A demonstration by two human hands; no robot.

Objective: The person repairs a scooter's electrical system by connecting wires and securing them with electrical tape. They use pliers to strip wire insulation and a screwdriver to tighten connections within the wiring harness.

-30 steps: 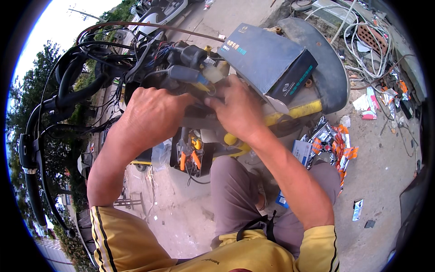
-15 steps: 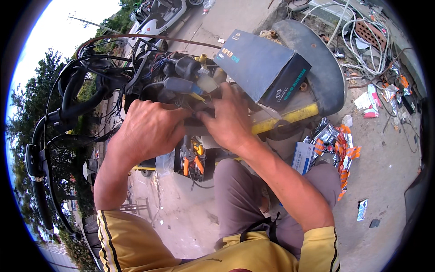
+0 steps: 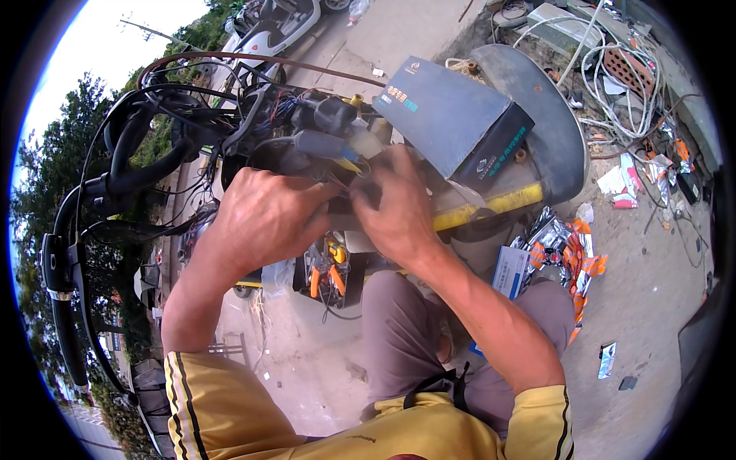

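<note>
While the black handlebar (image 3: 57, 264) rose at your far left, your left hand (image 3: 268, 215) bent over the frame, knuckles up and fingers bunched toward the right; its fingertips were partly hidden, so I cannot tell whether it pinched anything. Thin wires (image 3: 336, 181) lay in the narrow space between your two hands, right at the left fingertips and just left of the right thumb, so neither hand was clearly nearer; their long axis was too hidden to judge. Just above that space lay the grey sleeve (image 3: 318, 144), its long axis running left to right and dipping slightly rightward, with the pale plug (image 3: 366, 144) at its right end. Below, the tool bin (image 3: 353, 285) held orange-handled pliers (image 3: 336, 280). Your right hand (image 3: 395, 201) came in from the lower right, fingers curled and pointing up and left, nearer the plug than your left was; whether it gripped a wire I cannot tell. Farther right, the dark box (image 3: 441, 115) bore white and teal lettering on its top, with teal lettering and a pale emblem on its side. Below it, the blue-and-white carton (image 3: 508, 270) carried print too small to read.
</note>
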